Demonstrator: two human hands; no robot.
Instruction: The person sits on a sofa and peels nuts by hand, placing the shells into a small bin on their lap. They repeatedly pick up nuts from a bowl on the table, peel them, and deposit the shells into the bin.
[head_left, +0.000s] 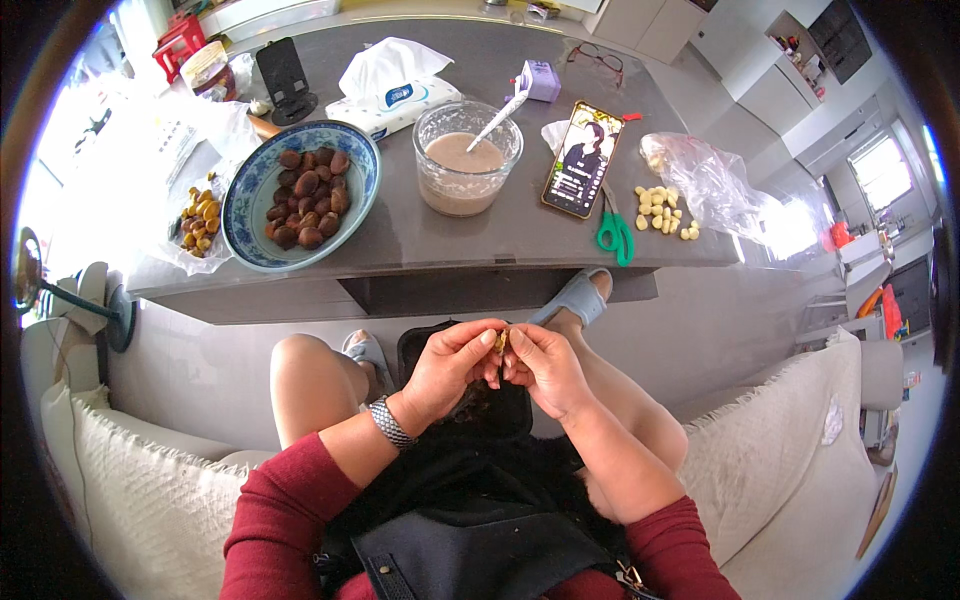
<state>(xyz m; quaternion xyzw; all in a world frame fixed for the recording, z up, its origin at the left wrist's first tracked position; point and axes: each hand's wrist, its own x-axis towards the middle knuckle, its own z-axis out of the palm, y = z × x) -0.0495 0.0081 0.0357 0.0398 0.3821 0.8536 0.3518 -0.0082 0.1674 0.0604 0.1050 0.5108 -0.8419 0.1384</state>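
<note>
Over a black bin (420, 352) on the floor, both hands meet fingertip to fingertip. My left hand (459, 369) and my right hand (546, 367) pinch a small yellow-brown piece (502, 341) between them, mostly covered by the fingers. A blue-and-white ceramic bowl (251, 247) on the table holds many brown, round nuts or fruits (306, 184). Left of it, yellow-brown pieces (201, 217) lie on a plastic bag. Small pale yellow pieces (660, 208), like peeled cloves or kernels, are spread at the table's right.
A glass bowl (457, 202) of cloudy liquid holds a white-handled utensil (499, 118). Beside it lie a phone (583, 159), green-handled scissors (615, 236) and a clear plastic bag (701, 180). Farther back are a tissue pack (397, 94), a phone stand (286, 82) and eyeglasses (596, 60).
</note>
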